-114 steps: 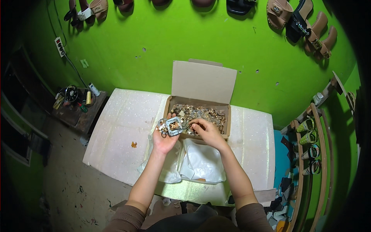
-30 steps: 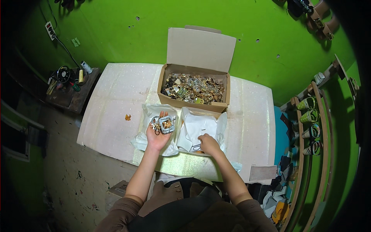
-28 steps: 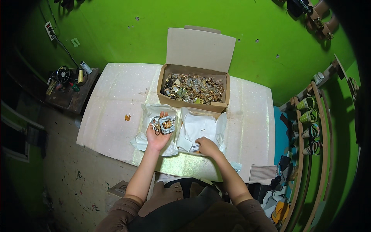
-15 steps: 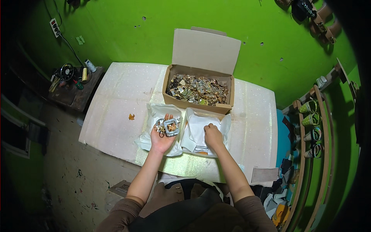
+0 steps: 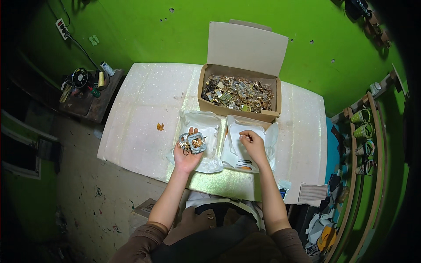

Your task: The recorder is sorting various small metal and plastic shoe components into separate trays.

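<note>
My left hand [image 5: 186, 160] is palm up over the left paper-lined tray [image 5: 212, 130], holding several metal buckles and ornaments. The largest is a squarish silver buckle-like piece [image 5: 197, 143] with a gold-coloured middle; smaller ring-shaped pieces lie beside it on the fingers. Above the right paper-lined tray [image 5: 272, 138], my right hand [image 5: 256, 146] has thumb and fingertips drawn together in a pinch. Whatever sits between them is too small to name. White paper [image 5: 235, 136] covers much of that tray, and a dark beaded-looking strip [image 5: 244, 162] shows near its front edge.
Behind the trays stands an open cardboard box [image 5: 237, 107] full of mixed metal ornaments [image 5: 241, 93]. A small orange-brown piece [image 5: 160, 126] lies on the glittery white table [image 5: 140, 96]. A striped card [image 5: 312, 192] rests at the right front corner. Sandals [image 5: 364, 131] hang on a wooden rack.
The whole view has shifted, so the table sits higher and further right. My right hand's fingers have come up from the paper and now point left in a pinch. The left hand still holds the buckles.
</note>
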### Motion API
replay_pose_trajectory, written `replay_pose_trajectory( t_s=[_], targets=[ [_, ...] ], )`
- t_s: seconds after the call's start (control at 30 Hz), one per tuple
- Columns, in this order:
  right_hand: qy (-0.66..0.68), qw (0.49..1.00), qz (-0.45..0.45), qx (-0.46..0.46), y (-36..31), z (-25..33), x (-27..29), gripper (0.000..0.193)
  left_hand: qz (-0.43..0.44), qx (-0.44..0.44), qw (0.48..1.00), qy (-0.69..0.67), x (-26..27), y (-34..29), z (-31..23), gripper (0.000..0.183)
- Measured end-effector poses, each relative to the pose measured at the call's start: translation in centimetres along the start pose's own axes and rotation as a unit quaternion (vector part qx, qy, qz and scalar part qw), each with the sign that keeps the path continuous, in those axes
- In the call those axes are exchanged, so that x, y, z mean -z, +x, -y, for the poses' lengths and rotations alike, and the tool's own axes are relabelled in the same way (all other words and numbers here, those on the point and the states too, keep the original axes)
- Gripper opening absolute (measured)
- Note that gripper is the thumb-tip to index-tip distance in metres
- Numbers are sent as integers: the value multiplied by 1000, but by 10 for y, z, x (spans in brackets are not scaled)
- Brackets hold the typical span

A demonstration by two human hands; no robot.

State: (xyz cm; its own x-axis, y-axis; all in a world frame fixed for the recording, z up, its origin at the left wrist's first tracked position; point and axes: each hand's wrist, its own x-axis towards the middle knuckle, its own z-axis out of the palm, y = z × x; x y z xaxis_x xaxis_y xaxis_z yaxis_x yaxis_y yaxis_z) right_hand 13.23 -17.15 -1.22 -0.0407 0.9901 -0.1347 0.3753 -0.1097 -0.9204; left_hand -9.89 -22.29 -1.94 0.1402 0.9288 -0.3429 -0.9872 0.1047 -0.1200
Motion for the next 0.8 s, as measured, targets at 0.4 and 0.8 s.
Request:
replay_pose_trajectory(
  t_s=[0.4,0.8],
  targets=[
    [10,998,12,61,-19,58,-106,23,-39,49,997,50,-10,14,-41,38],
    [247,958,15,-148,-27,58,-132,18,-69,117,988,75,-6,37,-52,36]
  ],
)
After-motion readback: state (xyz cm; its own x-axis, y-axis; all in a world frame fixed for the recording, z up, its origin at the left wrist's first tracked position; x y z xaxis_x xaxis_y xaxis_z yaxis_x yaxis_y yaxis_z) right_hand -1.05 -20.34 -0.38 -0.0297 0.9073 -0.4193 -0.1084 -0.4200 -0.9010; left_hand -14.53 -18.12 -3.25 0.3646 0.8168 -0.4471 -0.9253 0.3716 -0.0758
